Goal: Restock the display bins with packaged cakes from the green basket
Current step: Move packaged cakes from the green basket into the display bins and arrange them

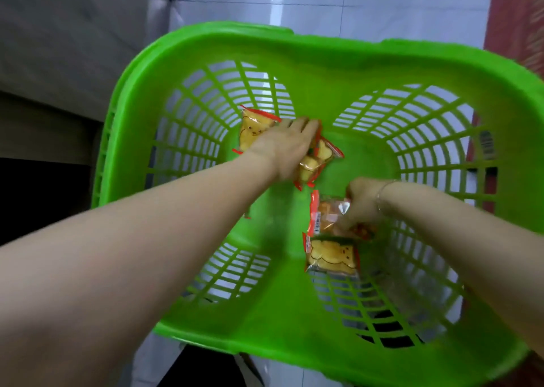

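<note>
- Nearest, on the floor of the green basket (323, 339): one bear-print packaged cake (331, 257) lying flat and untouched, presumably next in line.
- Just beyond, touching it: right hand (360, 207) reaching down, fingers curled round a second cake pack (325, 214), pinched at its edge for lifting out.
- Farther in: left hand (287, 148) spread over a pair of packs (316, 162), fingers mostly straight, pressing or gathering; true grip impossible to tell.
- Another pack (250, 130) partly under that wrist.
- Display bins nowhere in view; tall slotted walls forcing deep reaches.
- Beyond the rim: pale tiled floor (353, 0).
</note>
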The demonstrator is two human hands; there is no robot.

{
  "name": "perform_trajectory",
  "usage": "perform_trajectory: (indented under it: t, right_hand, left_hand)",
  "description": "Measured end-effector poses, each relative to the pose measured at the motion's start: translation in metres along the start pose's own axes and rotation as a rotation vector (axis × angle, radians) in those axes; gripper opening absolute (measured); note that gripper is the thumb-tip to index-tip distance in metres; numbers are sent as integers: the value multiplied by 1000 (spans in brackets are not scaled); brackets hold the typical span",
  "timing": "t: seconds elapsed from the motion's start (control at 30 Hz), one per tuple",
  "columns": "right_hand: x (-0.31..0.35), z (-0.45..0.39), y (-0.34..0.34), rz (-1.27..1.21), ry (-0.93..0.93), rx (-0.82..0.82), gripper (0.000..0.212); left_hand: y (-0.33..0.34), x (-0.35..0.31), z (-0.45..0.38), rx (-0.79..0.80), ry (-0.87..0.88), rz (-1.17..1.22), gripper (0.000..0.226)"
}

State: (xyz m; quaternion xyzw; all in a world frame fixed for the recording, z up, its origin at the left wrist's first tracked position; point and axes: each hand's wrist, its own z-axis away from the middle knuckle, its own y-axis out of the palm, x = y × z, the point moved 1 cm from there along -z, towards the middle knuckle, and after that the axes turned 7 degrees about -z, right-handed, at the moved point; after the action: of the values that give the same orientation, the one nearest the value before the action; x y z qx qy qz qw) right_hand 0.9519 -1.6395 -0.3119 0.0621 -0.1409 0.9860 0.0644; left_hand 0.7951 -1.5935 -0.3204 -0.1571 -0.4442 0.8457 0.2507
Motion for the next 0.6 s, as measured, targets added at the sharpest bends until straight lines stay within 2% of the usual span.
perform_trajectory:
  t: [0.07, 0.13, 0.2, 0.3, 0.33, 0.4, 0.47, 0.53, 0.6]
  right_hand:
    - [7, -1, 19, 139, -27, -77, 68]
    - [15, -4, 39, 272, -104, -212, 67]
    - [21, -9, 53, 190, -139, -267, 70]
    - [23, -16, 62, -6, 7, -255, 97]
    - [24, -17, 64, -12, 45, -257, 94]
    - [23, -14, 63, 7, 70, -264, 69]
    - [17, -3, 55, -102, 98, -285, 47]
    - [8, 18, 40, -273, 130, -349, 32]
    - [4, 49, 17, -492, 166, -429, 37]
  left_hand:
    - [3, -5, -3, 47, -79, -64, 117]
    - [8, -9, 1, 65, -156, -110, 117]
    - [15, -11, 8, 47, -168, -147, 106]
    - [28, -15, 20, 42, -92, -61, 95]
    - [31, -16, 24, 56, -70, -21, 94]
    - [34, -16, 33, 70, -75, 64, 94]
    - [30, -15, 46, 36, -153, 250, 89]
    - [15, -13, 66, -24, -329, 581, 82]
    - [-12, -11, 94, -78, -584, 1025, 74]
